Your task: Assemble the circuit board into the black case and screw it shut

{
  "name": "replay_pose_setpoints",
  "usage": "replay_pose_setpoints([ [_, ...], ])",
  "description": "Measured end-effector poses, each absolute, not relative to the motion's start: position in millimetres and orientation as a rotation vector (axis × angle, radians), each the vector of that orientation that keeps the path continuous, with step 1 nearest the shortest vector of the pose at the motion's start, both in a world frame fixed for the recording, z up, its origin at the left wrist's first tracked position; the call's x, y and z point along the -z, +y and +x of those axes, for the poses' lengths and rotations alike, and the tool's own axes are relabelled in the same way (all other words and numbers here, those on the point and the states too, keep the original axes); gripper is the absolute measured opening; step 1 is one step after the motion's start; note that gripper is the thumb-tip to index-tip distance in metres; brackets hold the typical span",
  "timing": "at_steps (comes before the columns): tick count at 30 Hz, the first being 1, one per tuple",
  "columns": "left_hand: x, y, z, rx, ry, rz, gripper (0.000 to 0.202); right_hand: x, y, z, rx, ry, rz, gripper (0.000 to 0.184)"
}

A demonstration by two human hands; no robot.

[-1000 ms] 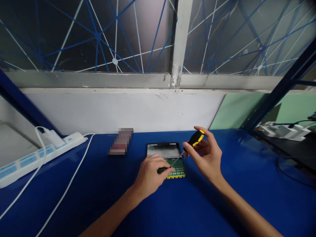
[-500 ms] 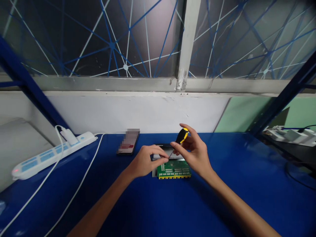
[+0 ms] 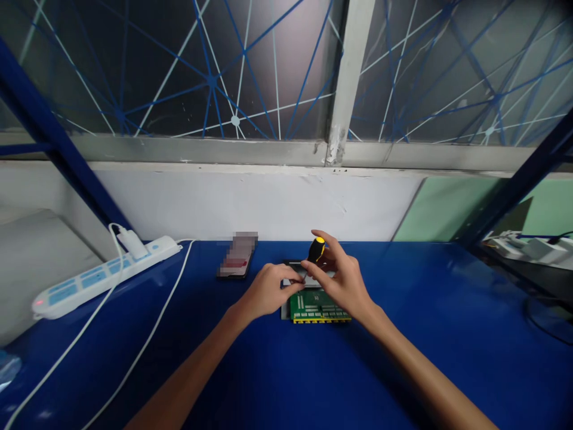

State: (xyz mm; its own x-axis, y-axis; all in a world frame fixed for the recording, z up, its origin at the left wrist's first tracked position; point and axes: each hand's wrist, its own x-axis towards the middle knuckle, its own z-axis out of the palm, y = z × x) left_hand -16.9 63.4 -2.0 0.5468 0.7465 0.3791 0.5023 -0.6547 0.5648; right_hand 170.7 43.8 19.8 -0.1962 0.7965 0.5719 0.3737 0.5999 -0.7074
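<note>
My right hand (image 3: 344, 275) is closed around a black and yellow screwdriver (image 3: 317, 249), its index finger raised by the end of the handle. The thin shaft points down and a little left. At its tip, the thumb and fingers of my left hand (image 3: 271, 289) are pinched together. Whatever they hold is too small and covered to make out. Below both hands lies a green circuit board (image 3: 308, 304) with a yellow strip along its near edge. A grey and black part adjoins the board's far side, partly hidden by my hands.
A phone (image 3: 237, 257) lies left of the board. Further left are a white power strip (image 3: 98, 280) with a plugged-in charger and a white cable (image 3: 147, 340). White adapters (image 3: 537, 251) sit at the far right. A wall and windows rise behind the blue table (image 3: 277, 376).
My right hand has shifted left with the screwdriver, which now stands more upright. My left hand keeps its pinch at the tip. The whole view has swung slightly left.
</note>
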Motion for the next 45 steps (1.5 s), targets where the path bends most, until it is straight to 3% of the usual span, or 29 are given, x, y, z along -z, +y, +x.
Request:
replay_pose_setpoints([
  [45,-1.8,59.2,-13.0,-0.716,1.185,2.569,0.017,-14.0,37.7,163.1,-0.371,-1.883,-0.968,0.054],
])
